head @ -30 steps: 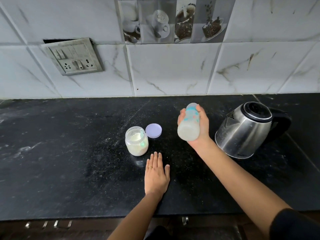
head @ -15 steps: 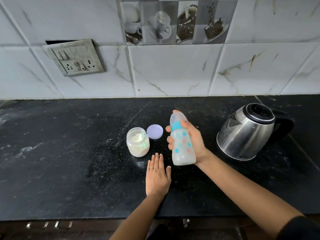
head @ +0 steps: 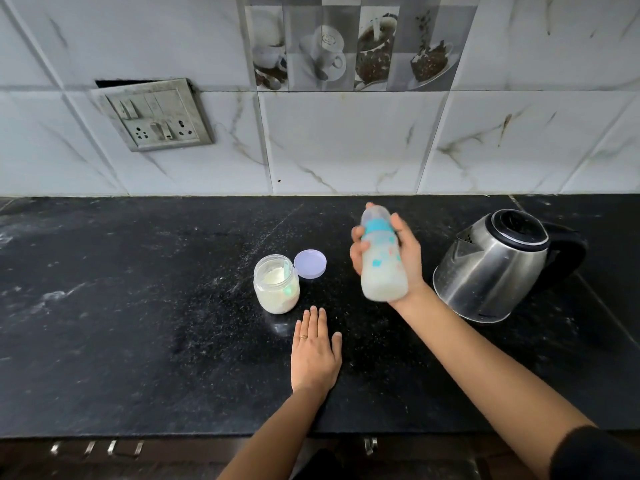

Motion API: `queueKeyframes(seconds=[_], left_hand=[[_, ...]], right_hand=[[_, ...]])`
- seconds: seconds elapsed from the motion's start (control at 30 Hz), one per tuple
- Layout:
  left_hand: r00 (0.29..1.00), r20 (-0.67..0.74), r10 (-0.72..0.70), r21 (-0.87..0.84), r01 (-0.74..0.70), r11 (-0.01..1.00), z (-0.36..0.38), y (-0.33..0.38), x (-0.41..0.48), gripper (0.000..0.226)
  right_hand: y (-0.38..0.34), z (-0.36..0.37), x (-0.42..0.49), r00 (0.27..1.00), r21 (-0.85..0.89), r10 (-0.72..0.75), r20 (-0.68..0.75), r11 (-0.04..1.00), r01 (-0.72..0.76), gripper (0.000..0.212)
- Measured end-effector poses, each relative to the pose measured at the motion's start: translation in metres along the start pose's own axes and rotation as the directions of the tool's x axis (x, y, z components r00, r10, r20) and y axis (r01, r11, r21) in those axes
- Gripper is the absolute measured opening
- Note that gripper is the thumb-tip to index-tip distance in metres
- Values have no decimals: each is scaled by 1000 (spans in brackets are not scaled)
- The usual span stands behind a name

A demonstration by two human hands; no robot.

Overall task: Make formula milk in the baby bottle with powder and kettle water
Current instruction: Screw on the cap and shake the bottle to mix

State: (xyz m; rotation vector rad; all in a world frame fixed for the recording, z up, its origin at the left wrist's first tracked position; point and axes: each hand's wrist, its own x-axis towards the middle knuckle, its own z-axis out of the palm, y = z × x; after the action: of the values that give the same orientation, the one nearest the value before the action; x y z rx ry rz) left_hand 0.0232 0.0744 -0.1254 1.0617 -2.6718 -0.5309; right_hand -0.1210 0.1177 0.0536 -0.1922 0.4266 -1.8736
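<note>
My right hand grips the baby bottle above the black counter, roughly upright and blurred with motion. The bottle has a blue collar, a clear cap and milky white liquid inside. My left hand rests flat on the counter with its fingers straight, just in front of the powder jar. The jar stands open, with pale powder and a green scoop inside. Its lilac lid lies on the counter behind and to the right of the jar. The steel kettle stands to the right of the bottle.
The black stone counter runs the full width, with its front edge near the bottom of the view. A tiled wall with a switch and socket plate stands behind it.
The bottle was tipped with its base toward me, then swung down and left to upright, and now sits higher and further right again. My left hand has stayed flat.
</note>
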Motion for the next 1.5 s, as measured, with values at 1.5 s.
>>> queueKeyframes(seconds=[1.5], left_hand=[[1000,-10,-5,3,5,1000,1,0,0,74]], right_hand=[[7,3,9,996,-232,64,63,972,-48,50]])
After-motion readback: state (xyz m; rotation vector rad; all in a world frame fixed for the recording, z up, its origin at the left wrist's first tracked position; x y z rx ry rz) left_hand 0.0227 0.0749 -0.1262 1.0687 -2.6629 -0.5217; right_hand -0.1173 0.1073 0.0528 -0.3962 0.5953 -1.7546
